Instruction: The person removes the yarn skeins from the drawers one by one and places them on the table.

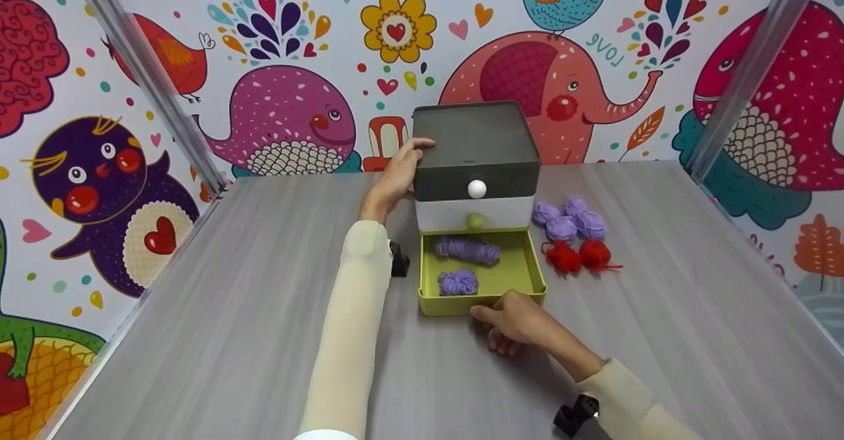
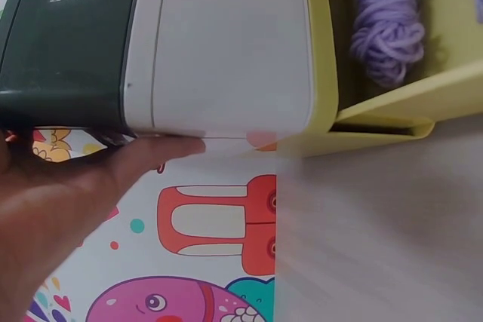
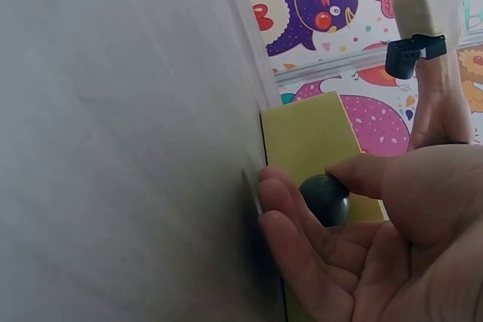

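A small drawer cabinet [image 1: 471, 133] stands on the table, with a dark top drawer, a white middle drawer and a green bottom drawer [image 1: 445, 306] pulled out. My left hand [image 1: 399, 173] rests against the cabinet's left side, fingertips over its top edge; in the left wrist view the thumb [image 2: 162, 148] lies straight along the white side. My right hand [image 1: 517, 321] is at the green drawer's front, thumb and fingers around its dark round knob [image 3: 327, 200]. Inside the drawer lie a long purple yarn skein [image 1: 467, 251] and a shorter purple yarn bundle [image 1: 457, 282].
Right of the cabinet, several purple yarn balls [image 1: 562, 228] lie together on the table [image 1: 264, 308]. Two red yarn balls [image 1: 595, 254] sit just in front of them, near the open drawer's right side. A patterned wall [image 1: 395, 77] rises behind the cabinet.
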A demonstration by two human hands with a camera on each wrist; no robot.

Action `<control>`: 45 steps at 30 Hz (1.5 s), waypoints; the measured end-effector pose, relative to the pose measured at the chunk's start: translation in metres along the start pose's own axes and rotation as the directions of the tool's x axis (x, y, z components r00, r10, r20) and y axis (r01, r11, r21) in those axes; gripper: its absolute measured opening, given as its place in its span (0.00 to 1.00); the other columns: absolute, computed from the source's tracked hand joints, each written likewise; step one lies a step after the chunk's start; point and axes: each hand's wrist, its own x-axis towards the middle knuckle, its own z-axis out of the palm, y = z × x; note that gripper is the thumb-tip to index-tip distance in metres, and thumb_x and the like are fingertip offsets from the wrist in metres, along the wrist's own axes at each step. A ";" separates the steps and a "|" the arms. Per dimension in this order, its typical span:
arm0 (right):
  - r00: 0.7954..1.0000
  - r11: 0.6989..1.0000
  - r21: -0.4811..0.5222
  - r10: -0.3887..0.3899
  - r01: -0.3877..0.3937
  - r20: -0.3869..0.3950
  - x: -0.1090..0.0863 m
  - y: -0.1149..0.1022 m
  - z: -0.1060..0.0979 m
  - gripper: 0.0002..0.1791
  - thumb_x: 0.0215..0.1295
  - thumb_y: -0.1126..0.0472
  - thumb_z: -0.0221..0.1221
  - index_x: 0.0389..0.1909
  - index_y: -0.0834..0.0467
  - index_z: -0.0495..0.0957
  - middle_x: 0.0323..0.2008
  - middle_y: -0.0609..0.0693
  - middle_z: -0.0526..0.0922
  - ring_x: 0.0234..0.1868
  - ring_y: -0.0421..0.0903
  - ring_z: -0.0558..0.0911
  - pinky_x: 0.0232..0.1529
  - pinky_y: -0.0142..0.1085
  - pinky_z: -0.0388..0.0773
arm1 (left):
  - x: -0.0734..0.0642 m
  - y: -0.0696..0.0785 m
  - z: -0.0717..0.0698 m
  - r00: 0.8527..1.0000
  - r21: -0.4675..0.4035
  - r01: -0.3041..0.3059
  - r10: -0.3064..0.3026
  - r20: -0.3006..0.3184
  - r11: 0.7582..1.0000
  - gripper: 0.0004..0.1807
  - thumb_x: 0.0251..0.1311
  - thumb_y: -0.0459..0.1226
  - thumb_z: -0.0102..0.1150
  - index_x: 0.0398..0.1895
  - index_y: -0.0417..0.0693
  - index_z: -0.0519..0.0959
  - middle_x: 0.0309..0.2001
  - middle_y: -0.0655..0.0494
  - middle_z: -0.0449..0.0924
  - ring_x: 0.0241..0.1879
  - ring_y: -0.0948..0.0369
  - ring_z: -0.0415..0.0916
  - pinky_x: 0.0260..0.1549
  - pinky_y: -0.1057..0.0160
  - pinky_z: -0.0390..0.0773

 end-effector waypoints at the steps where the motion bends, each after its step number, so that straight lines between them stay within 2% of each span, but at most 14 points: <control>1: 1.000 1.000 -0.003 -0.001 0.001 0.002 -0.001 0.000 0.000 0.26 0.70 0.47 0.59 0.18 0.61 0.83 0.12 0.49 0.81 0.13 0.42 0.79 0.17 0.36 0.78 | 0.000 0.000 0.000 1.000 -0.001 0.000 0.000 0.000 1.000 0.21 0.79 0.44 0.30 0.68 0.63 0.67 0.70 0.48 0.61 0.58 0.44 0.74 0.57 0.39 0.76; 7: 1.000 0.999 -0.037 -0.012 0.013 0.019 -0.012 0.002 0.000 0.27 0.70 0.46 0.59 0.17 0.62 0.83 0.11 0.48 0.81 0.13 0.41 0.78 0.16 0.36 0.78 | 0.000 0.001 0.003 1.000 -0.003 0.002 -0.002 0.014 1.000 0.21 0.78 0.44 0.30 0.68 0.63 0.67 0.69 0.47 0.61 0.57 0.45 0.74 0.56 0.40 0.77; 11: 0.998 0.997 -0.067 -0.041 0.044 0.050 -0.021 0.002 0.002 0.29 0.70 0.44 0.59 0.15 0.60 0.82 0.11 0.48 0.80 0.12 0.41 0.78 0.15 0.36 0.77 | 0.001 0.001 0.002 1.000 -0.016 0.000 0.000 -0.001 1.000 0.21 0.78 0.43 0.31 0.67 0.62 0.67 0.68 0.47 0.62 0.56 0.45 0.75 0.55 0.40 0.78; 16: 0.996 0.994 -0.080 -0.071 0.075 0.053 -0.024 0.003 0.005 0.28 0.70 0.45 0.58 0.15 0.59 0.81 0.10 0.48 0.79 0.10 0.40 0.77 0.14 0.36 0.76 | 0.001 -0.001 0.001 1.000 -0.016 -0.002 0.002 -0.017 1.000 0.21 0.78 0.43 0.30 0.67 0.62 0.68 0.68 0.47 0.63 0.55 0.46 0.75 0.54 0.39 0.77; 27: 0.997 0.996 -0.071 -0.052 0.055 0.054 -0.023 0.004 0.004 0.28 0.68 0.41 0.59 0.18 0.59 0.81 0.11 0.48 0.79 0.12 0.41 0.78 0.15 0.37 0.77 | 0.000 -0.002 0.001 1.000 -0.018 -0.011 0.010 -0.024 1.000 0.21 0.78 0.42 0.30 0.67 0.60 0.68 0.69 0.47 0.62 0.55 0.46 0.74 0.55 0.36 0.76; 34: 0.999 0.984 -0.173 -0.038 0.042 0.029 -0.026 -0.008 -0.006 0.31 0.68 0.39 0.58 0.15 0.59 0.83 0.11 0.49 0.80 0.12 0.43 0.78 0.15 0.37 0.75 | 0.001 0.000 0.002 1.000 -0.023 -0.008 0.008 -0.022 1.000 0.21 0.78 0.42 0.30 0.67 0.61 0.68 0.70 0.47 0.61 0.57 0.46 0.73 0.56 0.36 0.74; 39: 0.996 0.970 -0.229 -0.089 0.085 -0.007 -0.028 -0.022 -0.015 0.28 0.68 0.43 0.60 0.15 0.58 0.82 0.10 0.48 0.80 0.12 0.42 0.78 0.15 0.33 0.71 | 0.001 0.000 0.001 1.000 -0.024 -0.003 0.003 -0.019 1.000 0.21 0.78 0.42 0.30 0.67 0.61 0.68 0.70 0.47 0.61 0.58 0.46 0.73 0.56 0.36 0.75; 45: 0.981 0.964 -0.210 -0.183 0.165 -0.069 -0.025 -0.028 -0.017 0.21 0.68 0.51 0.62 0.17 0.58 0.83 0.10 0.46 0.78 0.12 0.41 0.76 0.15 0.31 0.69 | 0.000 0.000 0.000 1.000 -0.014 -0.005 0.005 -0.017 1.000 0.21 0.78 0.42 0.30 0.68 0.61 0.67 0.68 0.46 0.62 0.56 0.46 0.75 0.55 0.39 0.77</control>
